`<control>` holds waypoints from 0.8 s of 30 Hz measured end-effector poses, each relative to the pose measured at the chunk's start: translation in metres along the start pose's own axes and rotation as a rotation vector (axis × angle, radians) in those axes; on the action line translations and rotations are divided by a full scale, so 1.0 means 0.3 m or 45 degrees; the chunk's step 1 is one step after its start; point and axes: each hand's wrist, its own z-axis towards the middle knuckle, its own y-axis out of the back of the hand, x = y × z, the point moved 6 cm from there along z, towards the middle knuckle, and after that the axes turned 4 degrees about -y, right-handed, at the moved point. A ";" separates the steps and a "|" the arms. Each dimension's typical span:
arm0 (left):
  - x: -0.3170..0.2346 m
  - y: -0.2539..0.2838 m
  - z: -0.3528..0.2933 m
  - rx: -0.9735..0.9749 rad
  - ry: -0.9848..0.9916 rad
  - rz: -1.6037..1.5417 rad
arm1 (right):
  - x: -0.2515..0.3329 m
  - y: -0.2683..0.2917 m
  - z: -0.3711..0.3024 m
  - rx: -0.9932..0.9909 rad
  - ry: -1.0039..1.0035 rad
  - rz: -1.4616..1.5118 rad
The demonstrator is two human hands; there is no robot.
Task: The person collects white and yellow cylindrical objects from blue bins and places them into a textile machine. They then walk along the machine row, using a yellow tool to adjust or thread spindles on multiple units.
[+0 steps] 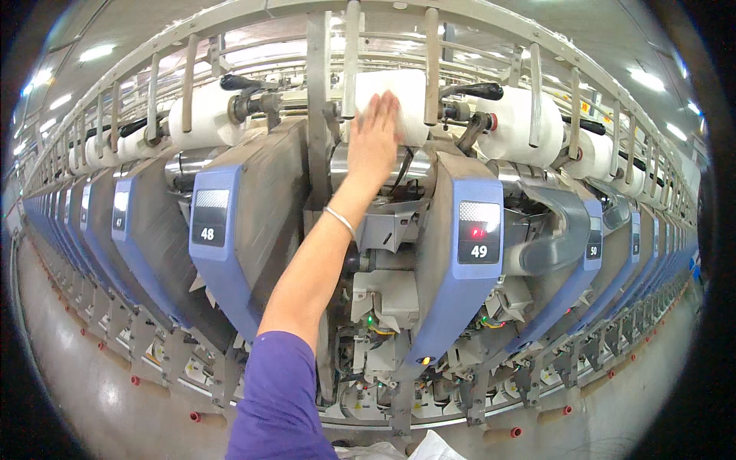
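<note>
My left hand [375, 138] reaches up from a purple sleeve [280, 399], a pale bracelet [340, 221] round its wrist. Its fingers lie flat and extended against the front of a white yarn package [412, 100], not wrapped round it. The package sits in a holder just above a shiny metal drum [414, 165] on a yarn winding machine. A black-gripped lever [483, 91] stands to the right of the package. My right hand is out of view.
Blue-fronted winding units [460, 268] run in a row to both sides, with more white yarn packages [521, 126] above them. A metal rail [268, 11] with hanging bars crosses overhead. Red-tipped tubes [515, 432] lie low near the grey floor [123, 399].
</note>
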 end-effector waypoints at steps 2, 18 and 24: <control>0.067 -0.028 0.126 0.004 0.148 -0.238 | -0.026 -0.001 0.004 -0.018 -0.026 0.011; -0.084 0.091 -0.175 0.054 0.038 -0.859 | -0.131 -0.035 0.005 -0.033 -0.098 0.086; -0.004 0.102 -0.060 -0.264 0.178 -0.537 | -0.170 -0.048 0.006 -0.033 -0.131 0.125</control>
